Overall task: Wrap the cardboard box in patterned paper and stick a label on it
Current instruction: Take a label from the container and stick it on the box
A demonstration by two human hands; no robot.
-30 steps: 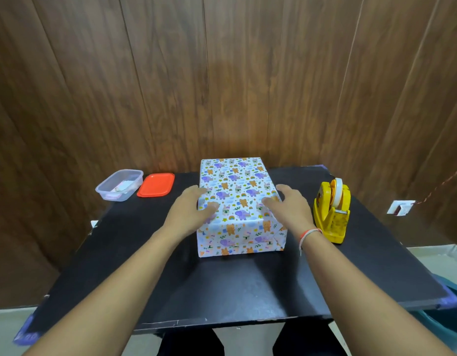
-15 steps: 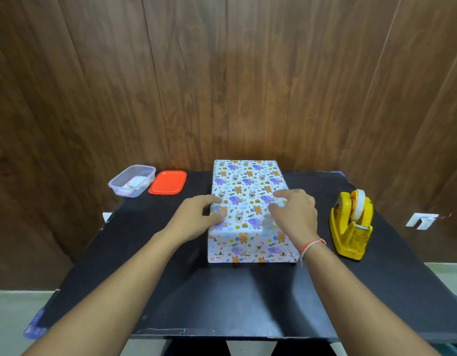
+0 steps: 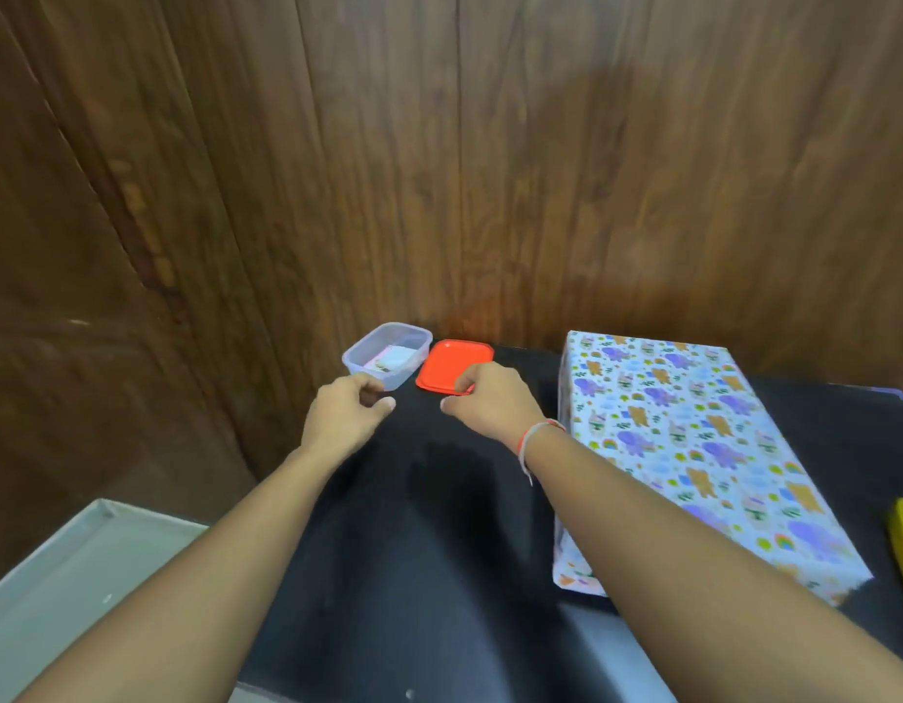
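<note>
With both hands (image 3: 345, 416) (image 3: 490, 398) loosely curled and empty, steady the tub (image 3: 388, 355) at 11 o'clock and pinch one label (image 3: 393, 358).

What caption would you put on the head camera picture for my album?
Both hands, left hand and right hand, reach toward the clear plastic tub and flat orange lid, beside the paper-wrapped box.

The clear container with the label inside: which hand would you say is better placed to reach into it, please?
Probably the left hand: it hovers beside the clear container, nearest its open rim, while the right hand sits over the orange lid.
</note>
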